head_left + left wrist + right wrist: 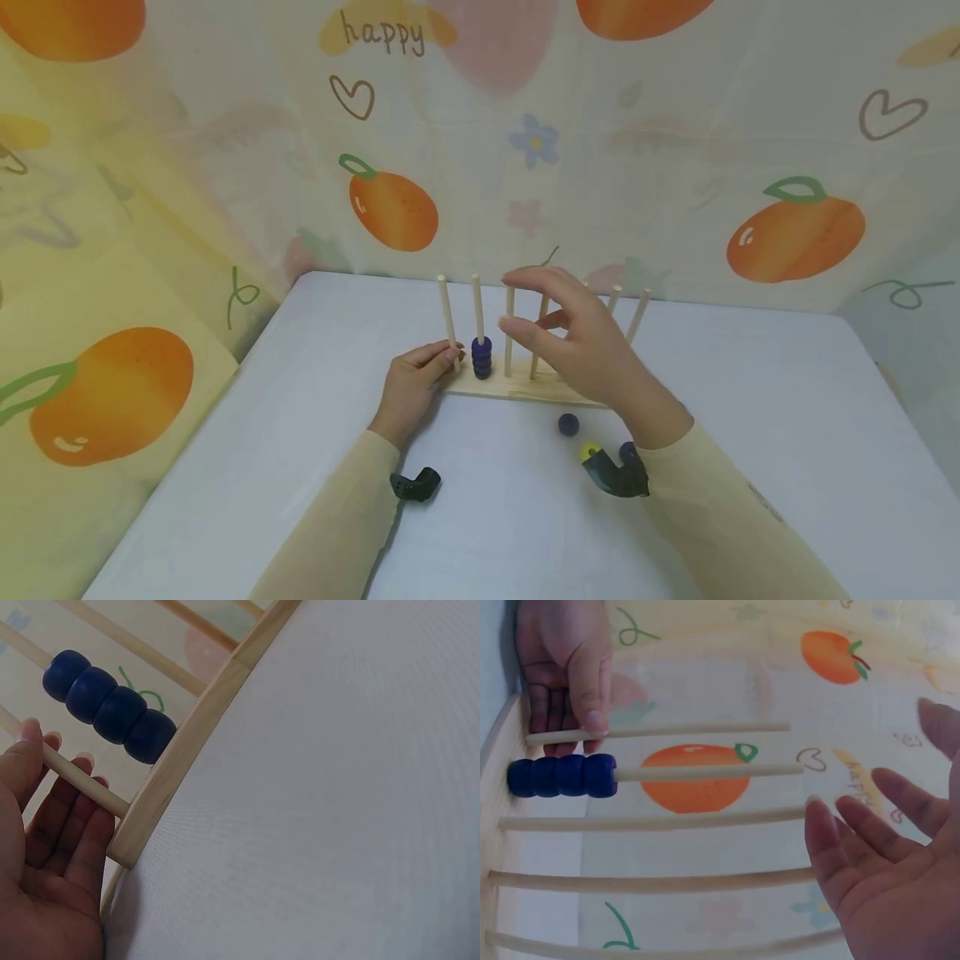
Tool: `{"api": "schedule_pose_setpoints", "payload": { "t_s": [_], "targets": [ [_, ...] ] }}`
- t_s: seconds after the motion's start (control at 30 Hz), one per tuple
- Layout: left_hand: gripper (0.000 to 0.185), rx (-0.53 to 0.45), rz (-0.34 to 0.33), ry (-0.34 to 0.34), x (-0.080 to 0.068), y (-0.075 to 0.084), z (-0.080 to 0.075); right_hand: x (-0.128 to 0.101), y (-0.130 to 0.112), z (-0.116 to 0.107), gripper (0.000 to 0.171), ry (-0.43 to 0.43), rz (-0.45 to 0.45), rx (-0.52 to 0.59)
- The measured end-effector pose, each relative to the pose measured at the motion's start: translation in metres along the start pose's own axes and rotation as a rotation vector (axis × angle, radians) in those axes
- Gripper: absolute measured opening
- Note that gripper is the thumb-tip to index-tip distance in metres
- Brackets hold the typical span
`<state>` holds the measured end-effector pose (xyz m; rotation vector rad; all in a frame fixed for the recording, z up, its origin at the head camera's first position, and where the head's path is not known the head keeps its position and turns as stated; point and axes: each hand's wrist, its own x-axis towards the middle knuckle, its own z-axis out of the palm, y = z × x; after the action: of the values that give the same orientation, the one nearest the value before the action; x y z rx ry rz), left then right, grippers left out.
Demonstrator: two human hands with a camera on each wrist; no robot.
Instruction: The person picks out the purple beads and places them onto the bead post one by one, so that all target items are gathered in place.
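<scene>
A wooden base (525,388) carries a row of several upright pegs. On the second peg from the left sits a stack of dark blue beads (482,357) (109,707) (562,775). My left hand (442,357) (52,825) (562,667) pinches the bare leftmost peg (447,317) (82,782) (690,731) low down, thumb in front and fingers behind. Over the tops of the middle pegs hovers my right hand (555,333) (885,855), its fingers spread and relaxed, holding nothing.
Loose beads lie on the white table in front of the base: a dark blue one (568,424), a yellow-green one (588,451) and a purple one (627,451). Fruit-print curtains close off the back and left sides.
</scene>
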<state>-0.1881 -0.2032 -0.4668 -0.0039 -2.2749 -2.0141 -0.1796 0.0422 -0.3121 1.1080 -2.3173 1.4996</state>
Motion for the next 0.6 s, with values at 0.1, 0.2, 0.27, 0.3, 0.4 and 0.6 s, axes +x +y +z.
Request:
{"api": "schedule_pose_setpoints", "payload": {
  "t_s": [0.1, 0.2, 0.27, 0.3, 0.4, 0.6],
  "targets": [
    [0.023, -0.003, -0.003, 0.002, -0.002, 0.002, 0.001, -0.009, -0.009, -0.006, 0.04, -0.007, 0.007, 0.075],
    [0.023, -0.006, -0.003, 0.009, -0.002, 0.002, 0.002, -0.019, -0.005, -0.01, 0.037, -0.021, 0.023, 0.163],
    [0.023, -0.006, -0.006, 0.01, -0.002, 0.002, 0.002, -0.026, 0.007, -0.012, 0.038, -0.032, 0.023, 0.2],
    [0.023, -0.005, -0.007, 0.01, -0.002, 0.002, 0.002, -0.03, 0.013, -0.013, 0.038, -0.036, 0.022, 0.215],
    [0.023, -0.004, -0.01, 0.006, -0.002, 0.001, 0.002, -0.042, 0.031, -0.019, 0.039, -0.042, 0.013, 0.237],
    [0.024, -0.026, -0.027, 0.013, 0.002, -0.007, 0.001, -0.065, 0.044, -0.035, 0.041, -0.063, 0.006, 0.29]
  ]
}}
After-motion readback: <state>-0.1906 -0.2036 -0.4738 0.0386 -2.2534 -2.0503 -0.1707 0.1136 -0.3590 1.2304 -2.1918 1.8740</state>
